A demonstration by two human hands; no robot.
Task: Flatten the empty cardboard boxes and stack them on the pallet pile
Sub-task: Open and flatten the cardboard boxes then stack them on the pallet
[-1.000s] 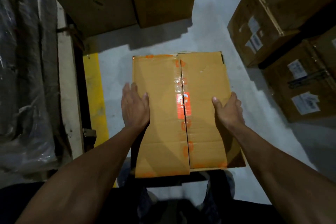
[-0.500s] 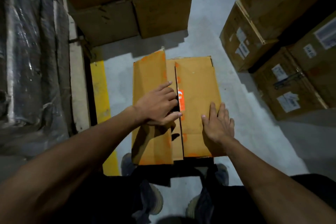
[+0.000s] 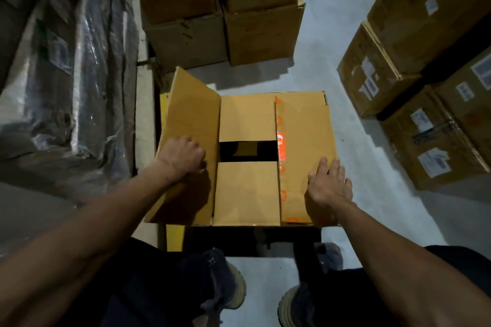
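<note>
Two hands work on one cardboard box that sits on the grey floor at the centre, between the person's shoes at 6 o'clock and stacked cartons at 12 o'clock. The left hand curls its fingers round the edge of the left flap, which stands tilted up. The right hand lies flat with fingers spread on the right flap, which bears orange tape. More labelled cartons stand at 3 o'clock, and plastic-wrapped goods at 9 o'clock.
</note>
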